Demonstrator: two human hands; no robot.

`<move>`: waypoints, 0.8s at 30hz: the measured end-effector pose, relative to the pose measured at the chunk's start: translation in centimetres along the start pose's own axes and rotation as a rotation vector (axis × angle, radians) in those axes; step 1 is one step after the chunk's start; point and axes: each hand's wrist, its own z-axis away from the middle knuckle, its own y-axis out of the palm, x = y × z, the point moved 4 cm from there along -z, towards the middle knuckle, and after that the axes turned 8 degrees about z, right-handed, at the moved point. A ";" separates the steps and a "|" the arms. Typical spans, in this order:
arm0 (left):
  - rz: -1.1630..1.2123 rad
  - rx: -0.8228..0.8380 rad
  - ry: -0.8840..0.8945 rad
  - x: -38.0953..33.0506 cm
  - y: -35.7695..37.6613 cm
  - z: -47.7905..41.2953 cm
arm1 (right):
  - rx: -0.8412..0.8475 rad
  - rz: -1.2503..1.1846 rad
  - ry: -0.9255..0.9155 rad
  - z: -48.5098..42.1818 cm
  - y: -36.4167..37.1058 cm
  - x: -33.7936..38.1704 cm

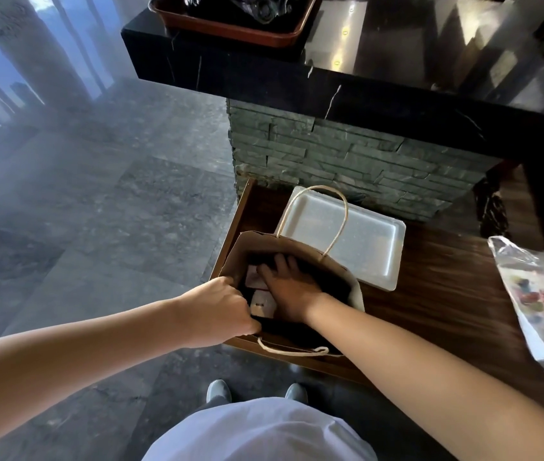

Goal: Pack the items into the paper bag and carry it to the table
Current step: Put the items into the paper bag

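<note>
While the paper bag [297, 247] stands open on the wooden counter [447, 294], both hands work at its mouth.
The left hand [220, 307] pinches the bag's rim at nine o'clock, closed on the paper; the right hand [292, 287] reaches inside, fingers spread flat over white packets [262, 302], gripping nothing visible; a white foam tray [364, 241] lies at one o'clock, a plastic bag [543, 301] at three.

Paper bag [230, 257] on wooden shelf [430, 294], foam tray [364, 241] just behind

Head camera — looks steeply down, close over the hands [284, 287].
</note>
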 end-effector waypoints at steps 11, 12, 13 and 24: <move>-0.014 0.018 0.017 -0.1 0.5 0.6 | 0.080 0.106 0.004 0.7 1.7 0.9; -0.019 0.018 0.018 -0.2 0.5 0.6 | 0.079 0.085 -0.008 0.7 1.7 0.9; -0.021 0.020 0.017 -0.3 0.5 0.5 | 0.078 0.060 -0.024 0.7 1.8 0.9; 0.059 -0.014 -0.034 0.2 -0.6 0.3 | 0.120 -0.294 0.076 0.7 -1.2 -2.0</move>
